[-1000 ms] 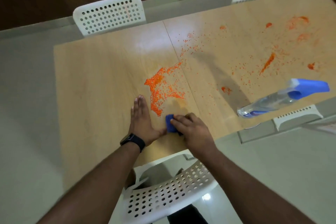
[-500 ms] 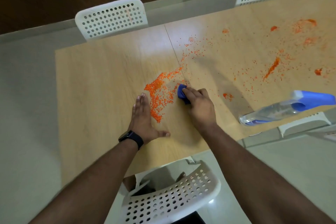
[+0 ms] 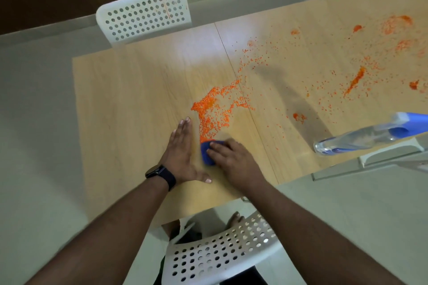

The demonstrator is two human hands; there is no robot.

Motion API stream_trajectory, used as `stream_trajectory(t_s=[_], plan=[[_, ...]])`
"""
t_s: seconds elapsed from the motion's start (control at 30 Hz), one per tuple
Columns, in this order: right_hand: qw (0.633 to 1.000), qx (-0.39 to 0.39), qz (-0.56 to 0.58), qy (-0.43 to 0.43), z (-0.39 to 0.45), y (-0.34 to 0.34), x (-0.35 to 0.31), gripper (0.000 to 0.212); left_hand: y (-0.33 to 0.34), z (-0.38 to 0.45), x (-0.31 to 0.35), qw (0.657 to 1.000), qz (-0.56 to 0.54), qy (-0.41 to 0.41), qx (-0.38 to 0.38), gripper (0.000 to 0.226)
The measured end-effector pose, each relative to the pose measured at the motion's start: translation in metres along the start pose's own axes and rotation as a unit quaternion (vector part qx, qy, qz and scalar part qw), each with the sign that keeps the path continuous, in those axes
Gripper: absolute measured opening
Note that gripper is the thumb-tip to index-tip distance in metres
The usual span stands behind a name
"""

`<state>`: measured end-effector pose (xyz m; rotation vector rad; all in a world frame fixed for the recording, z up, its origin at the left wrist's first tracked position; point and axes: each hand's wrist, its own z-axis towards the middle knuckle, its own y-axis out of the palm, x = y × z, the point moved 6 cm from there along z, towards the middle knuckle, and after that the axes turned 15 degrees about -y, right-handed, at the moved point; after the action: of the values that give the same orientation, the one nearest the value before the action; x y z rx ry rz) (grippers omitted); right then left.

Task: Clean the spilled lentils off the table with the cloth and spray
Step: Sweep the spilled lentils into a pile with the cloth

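Wooden table (image 3: 129, 90) under you: your left hand (image 3: 179, 157) lies flat, fingers straight, while your right hand (image 3: 234, 161) grips the blue cloth (image 3: 206, 152) (bunched), touching the lentils (image 3: 212, 113); the spray bottle (image 3: 361, 137) lies farther right.

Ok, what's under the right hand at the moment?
The blue cloth, pressed onto the table by the right hand; only its left edge shows. Any lentils beneath the cloth are covered.
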<state>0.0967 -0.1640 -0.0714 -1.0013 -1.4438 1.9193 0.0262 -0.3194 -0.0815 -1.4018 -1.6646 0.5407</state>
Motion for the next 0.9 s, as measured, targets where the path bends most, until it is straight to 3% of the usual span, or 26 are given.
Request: stream_trajectory(t_s=[0.13, 0.27, 0.4, 0.53, 0.6, 0.7, 0.77, 0.9], plan=[[0.989, 0.037, 0.015, 0.140, 0.029, -0.015, 0.043, 0.042, -0.005, 0.000, -0.002, 1.000, -0.011, 0.005, -0.003, 0.181], [0.969, 0.059, 0.042, 0.237, 0.030, -0.025, 0.045, 0.056, -0.018, 0.005, -0.009, 0.999, -0.022, -0.027, 0.011, 0.179], [0.979, 0.098, 0.034, 0.178, 0.020, -0.029, -0.005, 0.053, -0.034, 0.015, -0.018, 0.999, -0.029, -0.035, 0.026, 0.174], [0.997, 0.028, 0.016, 0.073, 0.025, 0.006, -0.046, 0.049, -0.037, 0.028, -0.020, 0.999, -0.023, 0.012, 0.040, 0.156], [0.995, 0.021, 0.013, 0.097, 0.037, 0.013, -0.035, 0.046, -0.036, 0.031, -0.021, 0.999, -0.029, 0.012, 0.032, 0.163], [0.988, 0.013, 0.004, 0.155, 0.061, 0.006, -0.009, 0.058, -0.036, 0.034, -0.024, 0.999, -0.030, 0.004, 0.014, 0.179], [0.979, 0.032, -0.005, 0.203, 0.073, -0.003, 0.009, 0.047, -0.038, 0.036, -0.026, 1.000, -0.011, 0.009, 0.011, 0.183], [0.943, 0.070, -0.004, 0.326, 0.071, -0.019, 0.038, 0.048, -0.048, 0.039, -0.032, 1.000, -0.002, 0.007, 0.011, 0.182]])
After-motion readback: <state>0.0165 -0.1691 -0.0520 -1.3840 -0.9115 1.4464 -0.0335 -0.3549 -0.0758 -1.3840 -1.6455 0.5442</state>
